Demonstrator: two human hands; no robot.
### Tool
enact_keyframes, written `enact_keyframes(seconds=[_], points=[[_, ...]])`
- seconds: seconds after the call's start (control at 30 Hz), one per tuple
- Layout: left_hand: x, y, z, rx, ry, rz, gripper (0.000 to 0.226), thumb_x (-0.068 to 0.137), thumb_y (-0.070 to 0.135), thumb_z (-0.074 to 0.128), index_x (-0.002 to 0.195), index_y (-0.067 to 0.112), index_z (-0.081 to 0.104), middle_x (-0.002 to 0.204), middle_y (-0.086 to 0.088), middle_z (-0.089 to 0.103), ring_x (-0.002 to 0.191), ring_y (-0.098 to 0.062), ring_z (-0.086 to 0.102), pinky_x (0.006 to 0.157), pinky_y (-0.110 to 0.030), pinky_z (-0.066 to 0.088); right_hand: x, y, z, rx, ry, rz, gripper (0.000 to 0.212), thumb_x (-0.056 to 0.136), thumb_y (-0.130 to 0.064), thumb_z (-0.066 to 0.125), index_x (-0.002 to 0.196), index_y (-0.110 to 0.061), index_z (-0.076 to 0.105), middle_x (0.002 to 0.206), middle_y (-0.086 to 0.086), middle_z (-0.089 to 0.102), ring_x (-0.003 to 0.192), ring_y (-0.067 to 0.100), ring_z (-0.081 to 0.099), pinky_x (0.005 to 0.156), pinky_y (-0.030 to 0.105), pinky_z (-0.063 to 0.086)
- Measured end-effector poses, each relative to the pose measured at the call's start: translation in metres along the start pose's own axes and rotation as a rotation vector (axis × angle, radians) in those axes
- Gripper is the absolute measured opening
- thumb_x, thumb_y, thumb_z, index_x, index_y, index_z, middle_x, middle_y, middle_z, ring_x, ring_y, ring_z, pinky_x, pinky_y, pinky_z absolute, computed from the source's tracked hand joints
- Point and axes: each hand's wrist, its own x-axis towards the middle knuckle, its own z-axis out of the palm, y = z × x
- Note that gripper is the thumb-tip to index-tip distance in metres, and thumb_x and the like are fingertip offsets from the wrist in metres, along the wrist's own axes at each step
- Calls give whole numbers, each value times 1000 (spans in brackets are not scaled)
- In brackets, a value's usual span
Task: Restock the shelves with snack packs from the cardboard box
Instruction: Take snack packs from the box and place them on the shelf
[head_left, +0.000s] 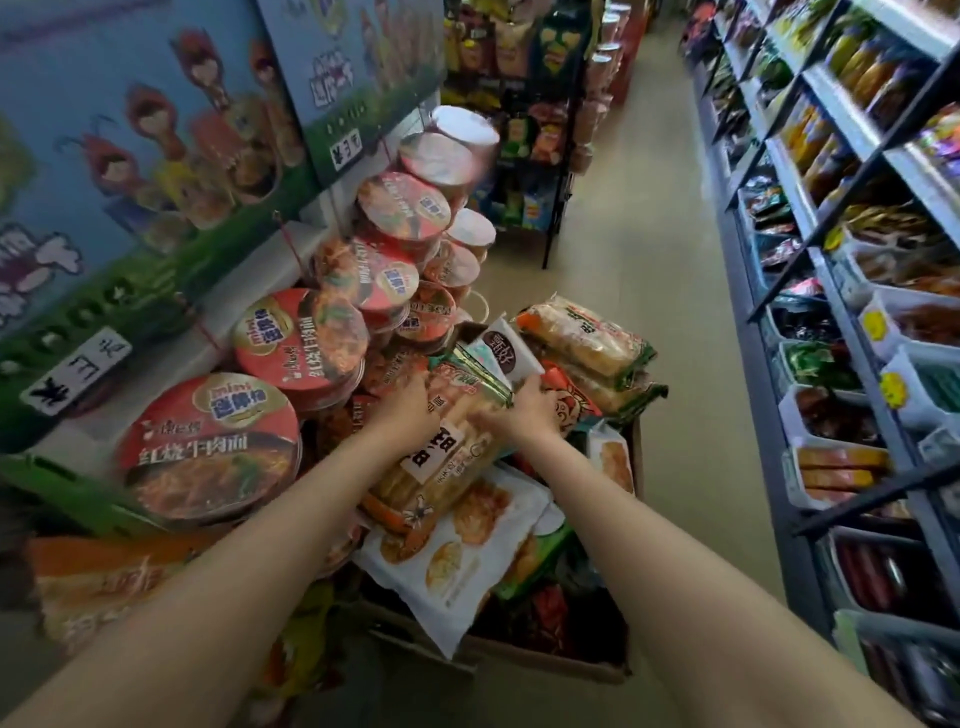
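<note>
Our left hand (410, 410) curls its fingers over the far left edge of a long clear snack pack (441, 462); our right hand (524, 410) grips its far right corner. The pack lies tilted between both palms, on top of other packs heaped in the cardboard box (545, 660). Noodle bowls (208, 447) stack just left; shelves (841, 291) run along the right.

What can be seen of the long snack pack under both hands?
The long snack pack is clear glossy plastic showing pale golden pieces, with a white label in dark characters and an orange end nearest the camera. It lies slantwise on other packs in the cardboard box. The left hand and right hand lie on its far end; whether either grip is closed is unclear.
</note>
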Motion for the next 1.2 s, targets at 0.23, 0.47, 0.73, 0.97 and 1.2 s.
enact_keyframes(seconds=[0.23,0.47,0.73,0.97,1.2], points=[[1,45,-15,-246,208,48,17,91,16,51,106,10,56,109,-9,65,98,-24,60,84,-33,48,-15,7,-82,358,1,35,48,72,-14,78,108,-15,45,111,8,54,96,26,61,75,39,56],[-47,240,-13,107,100,860,78,78,46,66,143,26,27,142,3,41,136,-23,26,108,-40,24,-103,16,-293,-34,14,-204,39,76,-16,75,111,-21,60,106,9,59,89,19,59,64,22,48],[-176,490,65,-243,-403,976,84,71,33,79,140,19,33,139,-3,43,122,-22,47,97,-32,44,-264,135,-514,-240,791,-143,43,76,-21,75,115,-13,58,100,4,51,87,18,53,78,25,39],[-284,634,129,-1069,-470,797,87,46,50,84,116,9,54,116,-11,64,106,-28,62,94,-45,50,-399,262,-588,476,1238,68,37,91,-27,58,61,-5,56,43,4,57,25,6,44,30,12,27],[-379,681,200,-1375,-753,646,12,81,21,71,87,21,61,95,-7,67,84,-18,64,65,-22,53,-442,303,-599,1231,1100,-96,43,83,-38,63,110,-9,46,91,15,67,44,14,63,31,17,34]])
